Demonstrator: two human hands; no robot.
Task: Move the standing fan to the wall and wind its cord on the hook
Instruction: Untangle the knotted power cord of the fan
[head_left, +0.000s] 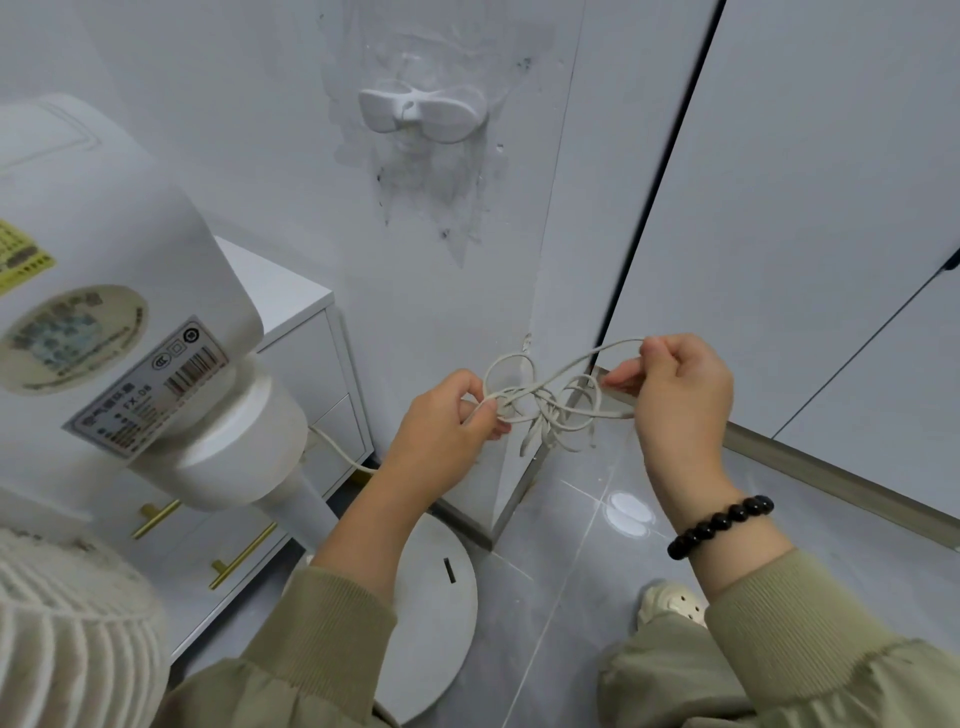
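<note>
The single head-worn view looks forward and steeply down, close over the wall (291, 171) corner and floor (597, 561).

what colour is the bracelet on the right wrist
Black: a glossy black beaded bracelet, seen clearly in the head view.

One fan (130, 322), one cord (563, 375), one hook (423, 111)

both hands raised side by side, left hand (457, 410) and right hand (675, 389) fingers curled, pinching.
</note>
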